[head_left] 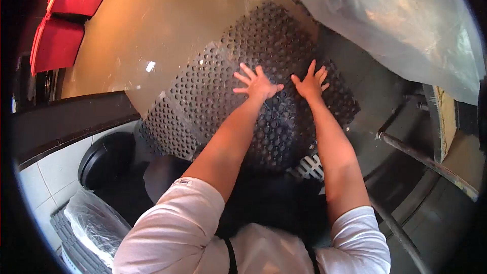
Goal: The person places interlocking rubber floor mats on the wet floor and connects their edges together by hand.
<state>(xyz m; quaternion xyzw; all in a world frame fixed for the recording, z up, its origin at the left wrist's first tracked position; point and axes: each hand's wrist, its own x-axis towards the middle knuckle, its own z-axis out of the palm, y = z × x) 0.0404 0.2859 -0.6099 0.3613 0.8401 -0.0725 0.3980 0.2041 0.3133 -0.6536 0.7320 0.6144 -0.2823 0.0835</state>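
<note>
A dark mat full of round holes (pixel 203 96), which looks like a rubber floor mat, lies in front of my body and glistens in places. My left hand (pixel 258 86) is over its middle, palm down, with the fingers spread wide. To its right, my right hand (pixel 310 86) is spread in the same way over the mat's right part. Neither hand grips anything. I cannot tell for sure whether the palms press on the mat or hover just above it.
Red bins (pixel 63 35) stand at the upper left. A large clear plastic sheet (pixel 395 25) hangs at the upper right. Metal pipes (pixel 426 162) run along the right. A round black object (pixel 107 158) and plastic-wrapped goods (pixel 94 218) sit at the lower left.
</note>
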